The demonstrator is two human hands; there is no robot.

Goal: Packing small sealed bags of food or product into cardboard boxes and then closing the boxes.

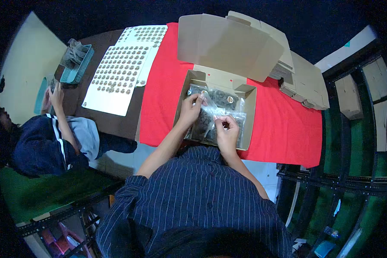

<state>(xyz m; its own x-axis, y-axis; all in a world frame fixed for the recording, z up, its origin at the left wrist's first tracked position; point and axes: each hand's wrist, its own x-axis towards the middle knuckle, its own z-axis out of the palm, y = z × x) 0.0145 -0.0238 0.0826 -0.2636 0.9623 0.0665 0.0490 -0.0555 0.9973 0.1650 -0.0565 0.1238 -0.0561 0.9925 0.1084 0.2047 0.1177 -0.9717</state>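
An open cardboard box (250,113) stands before me with its lid (225,48) raised at the back. Inside lie several clear zip bags (220,98) of small dark pieces, some bearing a round sticker (230,99). My left hand (190,111) pinches clear plastic (214,108), apparently the top of a bag, over the left half of the box. Lower and to the right, my right hand (228,131) grips the same plastic between thumb and fingers. The bag's lower part cannot be told from the bags beneath it.
A red cloth (161,106) covers the table under the box. Stacked flat cardboard boxes (304,79) sit at the back right. Sticker sheets (117,77) lie to the left, beyond them a teal basket (77,69) of bags. A co-worker (48,142) at far left handles a small bag.
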